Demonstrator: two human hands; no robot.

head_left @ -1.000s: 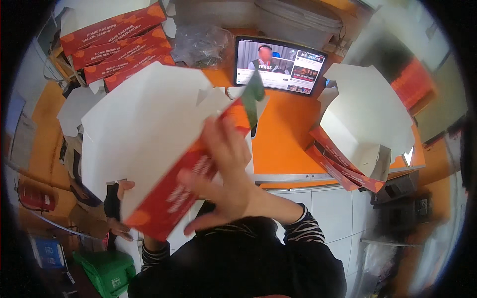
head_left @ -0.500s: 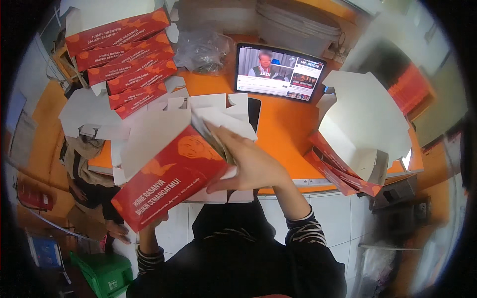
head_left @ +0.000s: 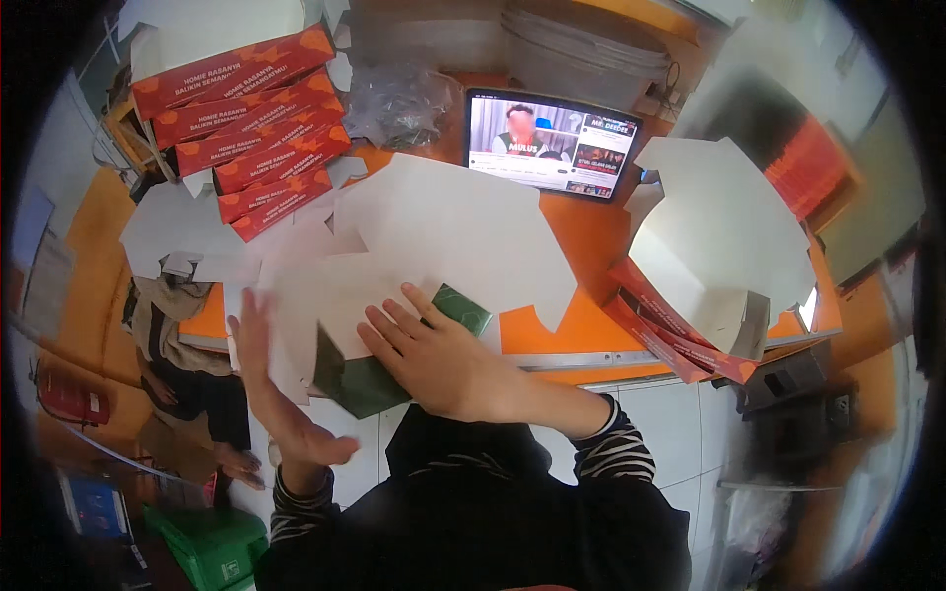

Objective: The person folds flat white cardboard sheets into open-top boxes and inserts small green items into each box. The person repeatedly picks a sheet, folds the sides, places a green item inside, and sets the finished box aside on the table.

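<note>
White cardboard, green outside: one carton (head_left: 443, 227) in work, lying white face up at the counter's front, its green panel facing the person and hanging past the edge. Two hands. Right hand (head_left: 439, 369) lay flat on the green panel, fingers stretched and a little spread. Left hand (head_left: 281, 409) was wide, fingers up, thumb out, just left of the carton; blurred, can't tell if it touched the white card behind it.

Counts: left stack (head_left: 241, 128), at least five red-fronted cartons; right stack (head_left: 719, 236), at least two, nested, exact number hidden. One tablet (head_left: 547, 143), screen lit. One clear plastic bag (head_left: 399, 108), crumpled, beside the left stack.

Surface: orange counter (head_left: 596, 231), metal strip (head_left: 591, 361) along its front. Room: pale tiled floor (head_left: 675, 424), green bin (head_left: 212, 547) lower left, red extinguisher (head_left: 69, 394) far left.

Right stack jutted past the counter's front edge. Bare orange showed between carton and right stack, a narrow gap for moving; leftward, white card and the left stack crowded the carton.
</note>
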